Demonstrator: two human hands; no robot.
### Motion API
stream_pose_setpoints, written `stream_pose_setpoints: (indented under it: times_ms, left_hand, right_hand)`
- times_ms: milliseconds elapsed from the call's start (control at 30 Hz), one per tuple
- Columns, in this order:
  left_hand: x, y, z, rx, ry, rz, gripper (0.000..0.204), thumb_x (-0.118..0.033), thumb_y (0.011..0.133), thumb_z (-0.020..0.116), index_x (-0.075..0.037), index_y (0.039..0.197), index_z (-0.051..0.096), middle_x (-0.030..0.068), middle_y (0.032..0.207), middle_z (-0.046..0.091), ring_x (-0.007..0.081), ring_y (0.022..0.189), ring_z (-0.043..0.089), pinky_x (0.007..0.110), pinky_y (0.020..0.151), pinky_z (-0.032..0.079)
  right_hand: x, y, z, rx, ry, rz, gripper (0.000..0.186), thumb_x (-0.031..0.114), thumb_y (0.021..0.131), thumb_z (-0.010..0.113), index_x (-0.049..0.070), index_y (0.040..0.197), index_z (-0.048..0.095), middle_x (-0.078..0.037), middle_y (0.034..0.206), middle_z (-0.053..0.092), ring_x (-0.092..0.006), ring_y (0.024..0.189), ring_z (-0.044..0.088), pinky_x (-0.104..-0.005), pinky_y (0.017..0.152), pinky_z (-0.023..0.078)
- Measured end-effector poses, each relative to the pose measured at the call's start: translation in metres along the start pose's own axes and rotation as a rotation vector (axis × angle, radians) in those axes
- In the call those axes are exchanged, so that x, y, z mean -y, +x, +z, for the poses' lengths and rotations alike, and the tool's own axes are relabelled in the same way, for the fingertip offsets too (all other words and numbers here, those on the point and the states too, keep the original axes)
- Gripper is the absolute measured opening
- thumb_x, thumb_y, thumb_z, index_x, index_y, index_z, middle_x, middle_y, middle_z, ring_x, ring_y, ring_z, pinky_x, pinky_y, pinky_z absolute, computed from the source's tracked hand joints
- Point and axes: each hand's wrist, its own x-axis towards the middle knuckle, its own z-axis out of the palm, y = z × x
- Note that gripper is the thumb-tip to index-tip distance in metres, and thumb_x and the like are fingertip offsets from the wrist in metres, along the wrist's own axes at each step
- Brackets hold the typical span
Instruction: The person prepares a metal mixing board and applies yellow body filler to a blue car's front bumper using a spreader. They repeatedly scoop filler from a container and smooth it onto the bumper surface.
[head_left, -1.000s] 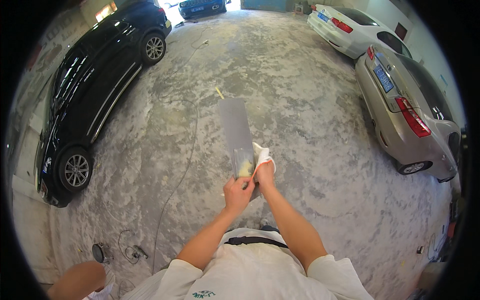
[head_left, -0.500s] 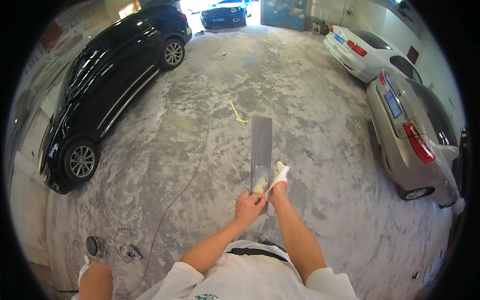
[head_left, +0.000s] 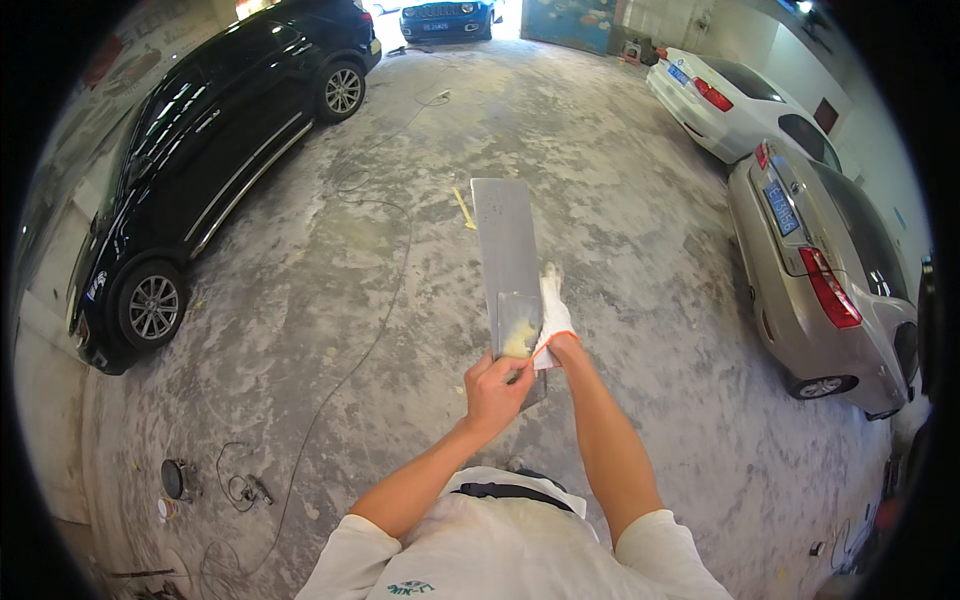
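So, head view: a patchy grey floor (head_left: 620, 330) is shown, mottled with pale dust. It is flanked by a black car (head_left: 230, 130) on the left and by a white car (head_left: 715, 85) and a beige car (head_left: 790, 250) on the right. A blue car (head_left: 445, 22) is seen at the bright far end, next to a blue panel (head_left: 568, 20). A thin cable (head_left: 409, 232) is strung across the floor left of centre; a small corded tool (head_left: 258, 490) and a dark round object (head_left: 176, 479) are seen at lower left.

A long grey board (head_left: 505, 235) is positioned ahead of the torso, above the floor, its near end by the hands. A small translucent plate (head_left: 510, 308) smeared with yellow paste (head_left: 520, 338) is laid over its near part. Cuff of the white glove (head_left: 552, 290) is pinched by the left hand (head_left: 495, 390), fingers closed. Glove is partly pulled onto the right hand (head_left: 557, 335); finger state inside can't be told. How the board is supported can't be told either.

Vs half a second ago: board's far end has been swung left, now beside the yellow strip (head_left: 463, 208). Glove is stretched straighter. Another person's bare limb is gone from lower left.
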Motion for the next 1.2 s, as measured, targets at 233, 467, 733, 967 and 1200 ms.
stream_pose_setpoints:
  times_ms: [233, 467, 733, 967, 1200]
  left_hand:
    - [-0.001, -0.011, -0.010, -0.012, 0.021, 0.021, 0.012, -0.005, 0.080, 0.086, -0.007, 0.087, 0.077, 0.0131, 0.081, 0.070, 0.0285, 0.064, 0.067, 0.039, 0.056, 0.051]
    - [0.002, -0.016, -0.014, 0.072, -0.016, -0.174, 0.013, -0.009, 0.085, 0.088, -0.005, 0.093, 0.078, 0.0161, 0.089, 0.075, 0.0296, 0.076, 0.073, 0.038, 0.070, 0.056]
    - [0.011, 0.021, -0.047, -0.021, -0.331, -0.342, 0.096, -0.019, 0.090, 0.088, 0.002, 0.164, 0.030, 0.0236, 0.140, 0.067, 0.0247, 0.120, 0.068, 0.038, 0.102, 0.054]
    - [0.010, 0.014, -0.048, 0.012, -0.445, -0.646, 0.062, -0.017, 0.096, 0.080, 0.007, 0.144, 0.050, 0.0153, 0.124, 0.070, 0.0204, 0.110, 0.068, 0.033, 0.097, 0.053]
    - [0.037, 0.040, -0.079, -0.122, -0.839, -1.138, 0.032, -0.015, 0.097, 0.065, 0.001, 0.124, 0.069, 0.0085, 0.102, 0.071, 0.0184, 0.092, 0.066, 0.030, 0.085, 0.054]
  right_hand:
    - [0.009, 0.000, -0.014, 0.145, -0.280, 0.346, 0.072, 0.059, 0.100, 0.056, -0.002, 0.136, 0.069, -0.028, 0.141, 0.066, -0.0297, 0.143, 0.056, -0.0403, 0.117, 0.045]
    - [0.066, -0.034, -0.012, 0.400, 0.870, 0.748, 0.124, 0.097, 0.090, 0.032, 0.006, 0.172, 0.012, -0.021, 0.172, 0.034, -0.0393, 0.153, 0.041, -0.0520, 0.122, 0.037]
    - [0.105, -0.058, -0.036, 0.750, 0.192, 0.383, 0.083, 0.053, 0.101, 0.068, -0.006, 0.156, 0.047, -0.021, 0.146, 0.063, -0.0295, 0.131, 0.063, -0.0439, 0.111, 0.048]
    - [0.096, -0.097, -0.011, 0.619, 0.436, 0.606, 0.040, 0.016, 0.096, 0.078, -0.004, 0.130, 0.067, -0.012, 0.110, 0.076, -0.0230, 0.092, 0.074, -0.0418, 0.083, 0.061]
    - [0.102, -0.079, -0.035, 0.524, 0.695, 0.572, 0.034, 0.015, 0.101, 0.070, -0.005, 0.128, 0.065, -0.016, 0.111, 0.075, -0.0291, 0.096, 0.076, -0.0441, 0.089, 0.063]
